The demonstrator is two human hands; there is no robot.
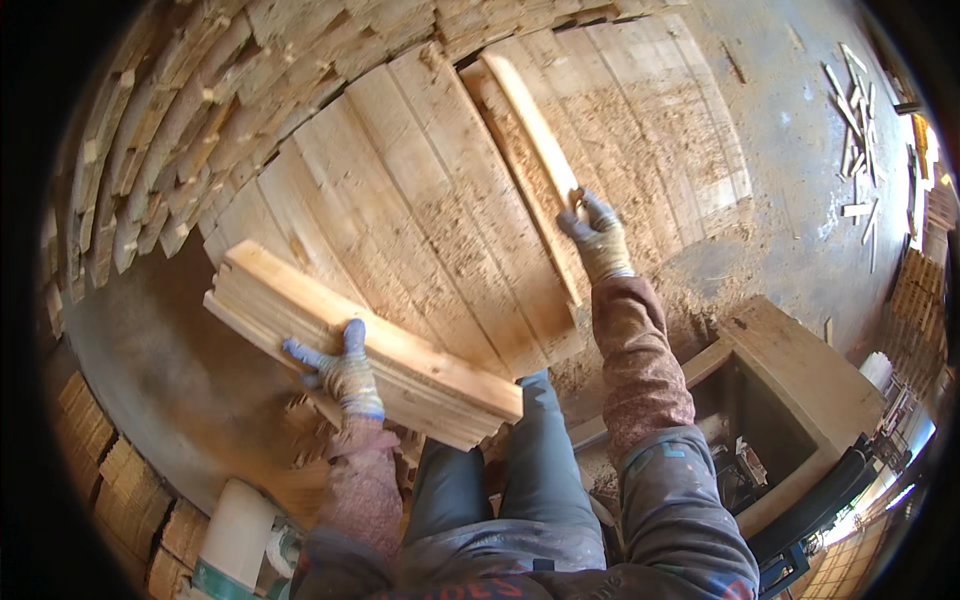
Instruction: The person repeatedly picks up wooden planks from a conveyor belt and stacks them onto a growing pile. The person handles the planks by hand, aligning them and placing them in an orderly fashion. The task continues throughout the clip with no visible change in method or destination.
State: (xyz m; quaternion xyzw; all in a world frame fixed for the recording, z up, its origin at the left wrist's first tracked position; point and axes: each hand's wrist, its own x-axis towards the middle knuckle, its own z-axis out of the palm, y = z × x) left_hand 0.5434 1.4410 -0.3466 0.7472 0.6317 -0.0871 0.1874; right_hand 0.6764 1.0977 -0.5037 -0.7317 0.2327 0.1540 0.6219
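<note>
We caught the work mid-sort, as we judged it, above a wooden counter (420, 190) made of wide boards and dusted with sawdust. Our left hand (345, 372), in a grey and blue glove, was clamped on a bundle of planks (360, 345) lying across the lower left of the frame, fingers spread over its top face. Our right hand (597, 237), gloved the same way, gripped the near end of a single plank (530, 120) that ran toward the upper middle of the frame, lying on or just above the counter; we could not tell which.

The two hands were well apart, each closed on its own wood. Several planks were already gathered in the bundle, so we judged part of the collecting done, with the single plank not yet joined to it.

Stacks of short boards (150, 150) curved along the upper left edge, and more stacks (120, 490) stood at the lower left. Loose offcuts (855, 110) lay scattered on the concrete floor (800, 200) at the upper right. A wooden box frame (800, 370) stood at the lower right beside our knees.
</note>
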